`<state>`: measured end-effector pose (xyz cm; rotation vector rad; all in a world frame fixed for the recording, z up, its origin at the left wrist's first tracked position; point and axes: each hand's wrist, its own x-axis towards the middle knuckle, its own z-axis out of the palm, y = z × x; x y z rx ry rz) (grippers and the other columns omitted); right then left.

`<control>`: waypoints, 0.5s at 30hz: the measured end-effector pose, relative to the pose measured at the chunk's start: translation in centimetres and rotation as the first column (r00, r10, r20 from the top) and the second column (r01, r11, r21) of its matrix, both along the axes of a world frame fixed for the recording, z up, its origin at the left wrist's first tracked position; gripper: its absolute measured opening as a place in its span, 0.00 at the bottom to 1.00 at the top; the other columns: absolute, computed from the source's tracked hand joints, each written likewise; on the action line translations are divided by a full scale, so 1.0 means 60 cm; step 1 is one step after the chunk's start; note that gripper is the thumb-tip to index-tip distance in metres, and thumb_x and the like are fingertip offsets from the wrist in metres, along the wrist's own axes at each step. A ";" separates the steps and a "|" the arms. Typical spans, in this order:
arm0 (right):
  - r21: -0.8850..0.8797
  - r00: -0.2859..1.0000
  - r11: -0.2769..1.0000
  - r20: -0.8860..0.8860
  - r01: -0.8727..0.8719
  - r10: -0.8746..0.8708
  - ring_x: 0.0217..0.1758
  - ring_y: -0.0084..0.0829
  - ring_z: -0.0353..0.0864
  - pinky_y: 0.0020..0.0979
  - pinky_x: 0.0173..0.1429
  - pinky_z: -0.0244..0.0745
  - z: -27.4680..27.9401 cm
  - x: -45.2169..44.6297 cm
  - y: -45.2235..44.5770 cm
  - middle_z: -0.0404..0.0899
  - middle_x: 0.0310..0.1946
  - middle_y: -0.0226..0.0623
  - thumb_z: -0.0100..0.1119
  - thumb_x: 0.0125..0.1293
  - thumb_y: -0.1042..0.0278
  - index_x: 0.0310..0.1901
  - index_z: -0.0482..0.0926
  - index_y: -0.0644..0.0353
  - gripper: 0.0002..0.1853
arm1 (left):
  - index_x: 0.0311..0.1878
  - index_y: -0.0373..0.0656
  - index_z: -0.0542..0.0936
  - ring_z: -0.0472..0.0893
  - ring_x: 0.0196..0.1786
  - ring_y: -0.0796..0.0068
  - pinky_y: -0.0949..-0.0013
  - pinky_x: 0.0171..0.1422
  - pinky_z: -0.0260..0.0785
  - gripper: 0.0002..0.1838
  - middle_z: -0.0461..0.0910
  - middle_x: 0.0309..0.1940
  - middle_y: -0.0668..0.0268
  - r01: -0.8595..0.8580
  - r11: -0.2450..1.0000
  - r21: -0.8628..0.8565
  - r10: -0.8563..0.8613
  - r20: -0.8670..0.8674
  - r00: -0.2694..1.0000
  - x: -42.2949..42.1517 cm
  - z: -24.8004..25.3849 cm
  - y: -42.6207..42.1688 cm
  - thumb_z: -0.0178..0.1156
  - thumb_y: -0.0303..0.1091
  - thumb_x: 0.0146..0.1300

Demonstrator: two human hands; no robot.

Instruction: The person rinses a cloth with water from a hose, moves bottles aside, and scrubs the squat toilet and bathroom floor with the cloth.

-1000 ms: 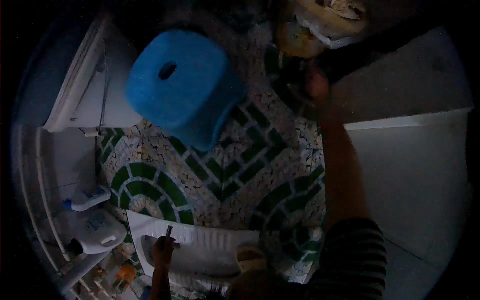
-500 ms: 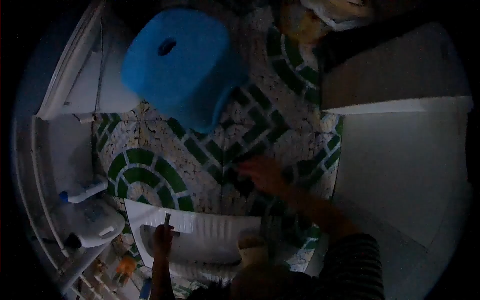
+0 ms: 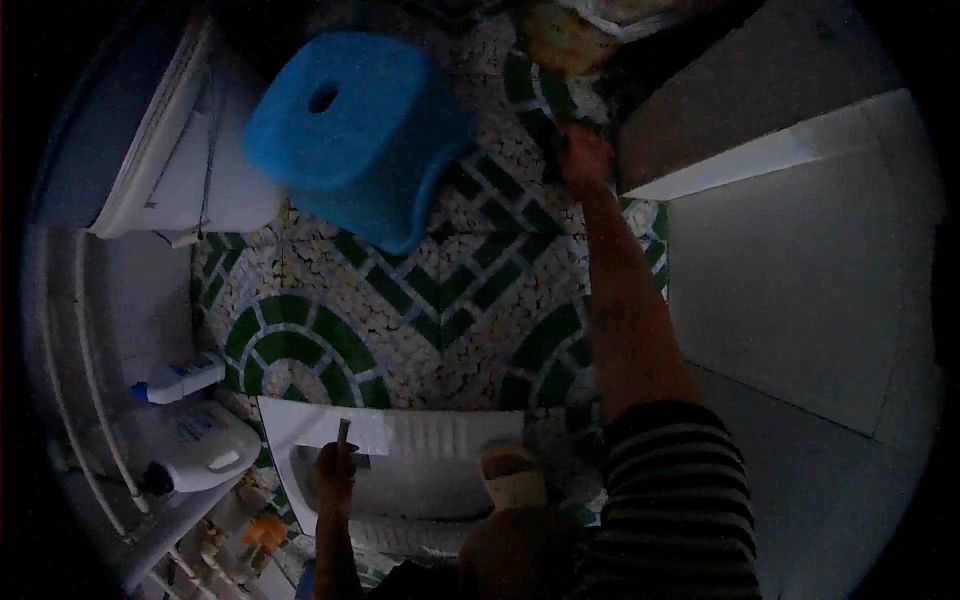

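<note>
My left hand (image 3: 335, 470) is closed around a thin, greyish stick-like thing (image 3: 344, 431) that points up, over the white squat toilet (image 3: 420, 432). Far out at the right, my right hand (image 3: 585, 158) is low over the patterned floor, close to the corner of a boxy ledge (image 3: 760, 160). Its fingers look curled, with something dark at them that the dim light hides. A blue plastic stool (image 3: 350, 120) stands on the floor left of this hand, apart from it.
A white jug (image 3: 208, 445) and a white bottle (image 3: 185, 380) with a blue cap sit at the left, near pale pipes (image 3: 95, 370). A large white tub (image 3: 230, 150) stands at upper left. My slippered foot (image 3: 512, 475) is by the toilet. A yellowish rounded thing (image 3: 565, 40) lies at the top.
My right hand has moved up and to the right, from mid-floor to beside the ledge corner, with the arm stretched out. My left hand keeps its hold, nearly in place. The view has shifted slightly.
</note>
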<state>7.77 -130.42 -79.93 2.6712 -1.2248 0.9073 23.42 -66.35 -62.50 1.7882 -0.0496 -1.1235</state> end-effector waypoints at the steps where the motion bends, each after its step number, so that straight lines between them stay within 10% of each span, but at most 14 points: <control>1: 0.121 0.999 0.991 0.022 -0.050 0.047 0.52 0.45 0.73 0.50 0.57 0.64 0.004 -0.014 -0.018 0.74 0.47 0.41 0.52 0.63 0.58 0.53 0.70 0.52 0.18 | 0.36 0.42 0.78 0.65 0.19 0.87 0.78 0.20 0.54 0.11 0.71 0.20 0.75 0.099 0.981 0.165 -0.116 0.100 0.988 0.004 -0.003 0.005 0.51 0.37 0.68; 2: 0.239 0.995 0.966 0.047 -0.099 0.090 0.52 0.45 0.73 0.50 0.57 0.64 0.005 -0.024 -0.033 0.75 0.48 0.41 0.52 0.62 0.59 0.53 0.70 0.52 0.18 | 0.36 0.42 0.77 0.65 0.20 0.87 0.78 0.21 0.55 0.10 0.71 0.20 0.74 0.175 0.926 0.333 -0.245 0.178 0.953 0.010 -0.011 0.017 0.51 0.37 0.67; 5: -0.135 0.952 0.989 -0.289 0.062 -0.099 0.49 0.46 0.74 0.47 0.54 0.68 0.001 -0.035 -0.046 0.75 0.47 0.44 0.50 0.61 0.67 0.51 0.72 0.54 0.15 | 0.37 0.41 0.77 0.67 0.21 0.84 0.76 0.22 0.59 0.08 0.72 0.21 0.72 0.162 0.953 0.255 -0.228 0.258 0.939 0.009 -0.052 0.053 0.52 0.35 0.66; 10: 0.160 0.999 0.986 0.012 -0.045 0.044 0.46 0.46 0.74 0.45 0.51 0.69 -0.053 -0.041 -0.081 0.75 0.45 0.46 0.46 0.60 0.74 0.48 0.73 0.58 0.14 | 0.39 0.41 0.76 0.69 0.22 0.83 0.77 0.23 0.61 0.07 0.73 0.22 0.71 -0.029 1.000 -0.010 0.028 -0.129 0.991 0.013 -0.035 0.061 0.53 0.34 0.66; 15: -0.102 0.979 0.981 -0.141 -0.163 0.148 0.45 0.45 0.74 0.43 0.47 0.69 0.071 -0.108 0.147 0.76 0.42 0.45 0.49 0.58 0.76 0.46 0.74 0.57 0.14 | 0.38 0.41 0.76 0.65 0.20 0.87 0.79 0.21 0.57 0.09 0.70 0.21 0.74 0.274 0.938 0.214 -0.340 0.406 0.848 0.014 -0.052 0.043 0.51 0.36 0.67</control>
